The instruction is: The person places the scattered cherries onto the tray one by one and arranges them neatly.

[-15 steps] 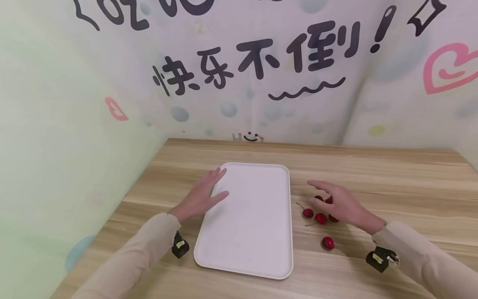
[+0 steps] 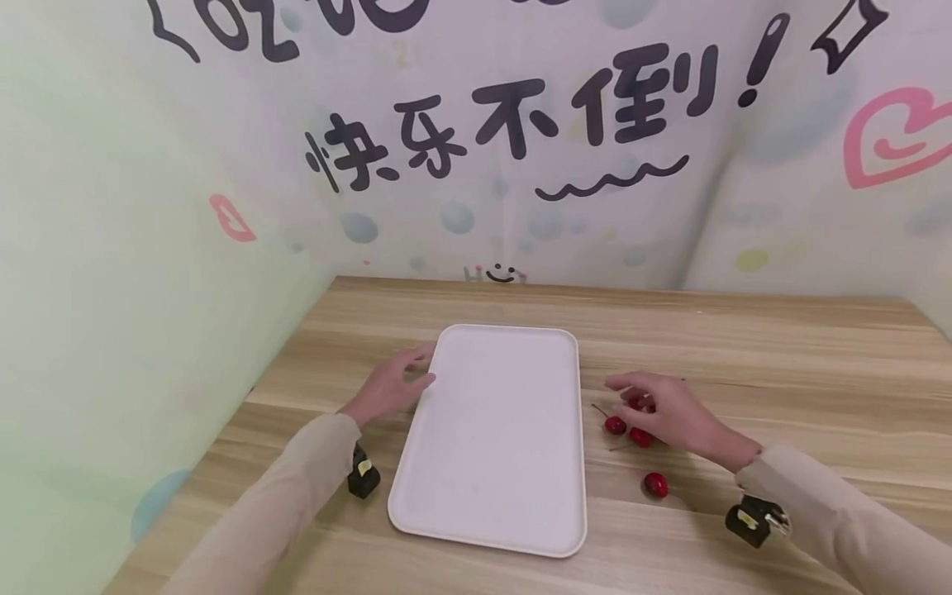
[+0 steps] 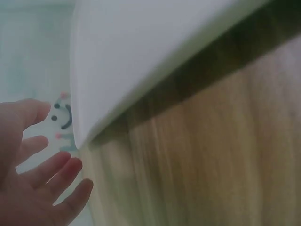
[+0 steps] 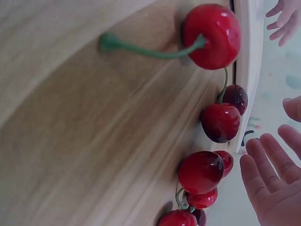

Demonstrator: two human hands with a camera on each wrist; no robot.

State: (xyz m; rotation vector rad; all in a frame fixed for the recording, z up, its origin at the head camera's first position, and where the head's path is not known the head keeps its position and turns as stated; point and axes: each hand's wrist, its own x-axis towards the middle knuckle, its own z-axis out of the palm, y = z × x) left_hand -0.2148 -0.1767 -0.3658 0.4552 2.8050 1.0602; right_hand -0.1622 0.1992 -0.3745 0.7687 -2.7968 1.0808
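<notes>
My left hand (image 2: 390,387) hovers at the left edge of a white rectangular tray (image 2: 497,438), its fingers relaxed and holding nothing. In the left wrist view, the left hand (image 3: 44,183) shows spread fingers beside the tray's corner (image 3: 101,115). Right of the tray, my right hand (image 2: 673,413) is above a group of red cherries (image 2: 640,437), partly covering them. The right wrist view shows the right hand (image 4: 275,181) with loosely bent fingers, apart from the cherries. One cherry (image 4: 211,36) with a green stem lies nearer that camera, separate from the others.
Everything rests on a wood-grain table (image 2: 744,347). Behind it hangs a white backdrop (image 2: 476,223) with dark lettering. A pale wall (image 2: 134,289) borders the table's left side. Each wrist carries a small black camera (image 2: 747,522).
My left hand has drawn back leftward, from over the tray to its edge. The right hand has shifted slightly left over the cherries, its fingers a little more bent. Tray and cherries appear unmoved.
</notes>
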